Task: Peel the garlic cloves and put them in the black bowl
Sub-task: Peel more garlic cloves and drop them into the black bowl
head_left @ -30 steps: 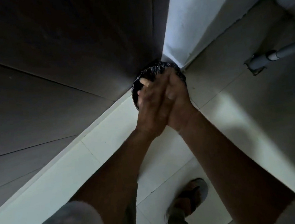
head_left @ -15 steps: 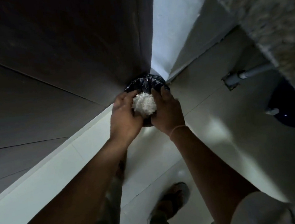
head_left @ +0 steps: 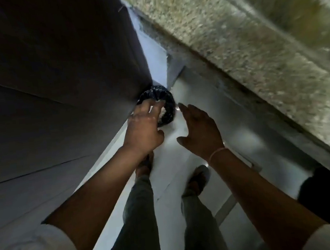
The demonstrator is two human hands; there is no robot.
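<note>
Pale floor tiles fill a dim corner, seen from above. Both hands hang apart over it, gripping nothing. The left hand hovers above a small round bin lined with a black bag, its fingers spread and loose. A whitish, flaky clump of garlic skin lies in the bin's mouth just under those fingertips; whether they touch it cannot be told. The right hand is flat and open just beside the bin, with a thin band at the wrist. Below are grey trousers and a sandal. Dark panels rise on the left. A speckled stone surface runs along the right, blurred.
</note>
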